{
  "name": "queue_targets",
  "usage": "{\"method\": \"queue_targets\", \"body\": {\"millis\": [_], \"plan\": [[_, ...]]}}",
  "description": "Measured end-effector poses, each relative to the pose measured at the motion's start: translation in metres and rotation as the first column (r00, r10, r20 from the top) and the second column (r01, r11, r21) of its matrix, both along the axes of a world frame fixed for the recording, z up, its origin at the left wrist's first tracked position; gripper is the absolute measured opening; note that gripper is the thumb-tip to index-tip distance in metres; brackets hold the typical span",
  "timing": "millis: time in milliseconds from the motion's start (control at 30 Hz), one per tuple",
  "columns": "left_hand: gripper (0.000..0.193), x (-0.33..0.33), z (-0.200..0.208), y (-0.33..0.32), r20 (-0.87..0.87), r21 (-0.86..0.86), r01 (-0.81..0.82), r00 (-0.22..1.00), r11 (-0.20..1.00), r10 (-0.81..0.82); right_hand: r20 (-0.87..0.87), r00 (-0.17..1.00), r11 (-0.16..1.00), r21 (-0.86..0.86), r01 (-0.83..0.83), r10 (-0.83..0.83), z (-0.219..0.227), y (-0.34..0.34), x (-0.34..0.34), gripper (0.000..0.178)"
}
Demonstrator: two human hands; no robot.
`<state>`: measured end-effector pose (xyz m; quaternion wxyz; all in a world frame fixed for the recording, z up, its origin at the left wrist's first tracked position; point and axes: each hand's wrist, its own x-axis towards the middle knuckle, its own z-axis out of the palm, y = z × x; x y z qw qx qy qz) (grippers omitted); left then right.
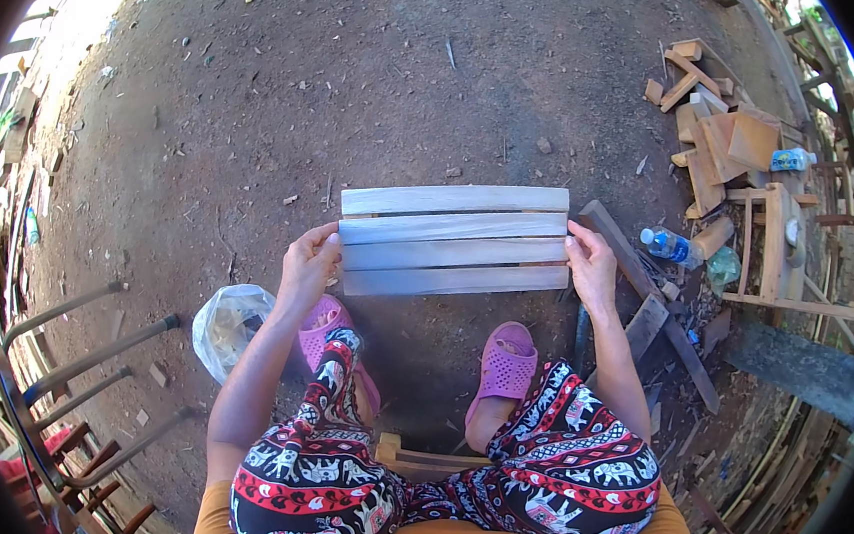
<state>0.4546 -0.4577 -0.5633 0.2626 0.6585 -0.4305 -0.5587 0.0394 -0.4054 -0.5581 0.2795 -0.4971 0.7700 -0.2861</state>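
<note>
Between my two hands is a slatted wooden panel, made of several pale, parallel slats with narrow gaps between them. It is held out in front of my knees, its long side running left to right. My left hand grips the left end, thumb on top and fingers curled at the edge. On the right end, my right hand pinches the slats near the middle, with the thumb and fingertips at the edge. The underside of the panel is hidden.
A clear plastic bag lies left of my feet. Metal chair legs stick in from the left. Loose wood blocks are heaped at the far right, near a plastic bottle and a small wooden frame. Long boards lie beside my right arm.
</note>
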Motion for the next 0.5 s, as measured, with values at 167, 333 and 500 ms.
{"method": "queue_targets", "body": {"millis": [167, 333, 500], "plan": [[0.036, 0.003, 0.012, -0.001, -0.002, 0.036, 0.048, 0.999, 0.998, -0.048, -0.055, 0.998, 0.999, -0.006, -0.041, 0.041, 0.005, -0.001, 0.004, 0.028], [0.04, 0.002, 0.019, -0.002, -0.004, 0.082, 0.112, 0.994, 0.99, -0.112, -0.105, 0.991, 0.997, 0.007, -0.08, 0.08, 0.011, -0.005, 0.004, 0.028], [0.04, 0.003, 0.025, -0.001, -0.006, 0.038, 0.083, 0.997, 0.996, -0.082, -0.061, 0.995, 0.996, 0.04, -0.082, 0.085, 0.015, -0.006, 0.01, 0.03]]}}
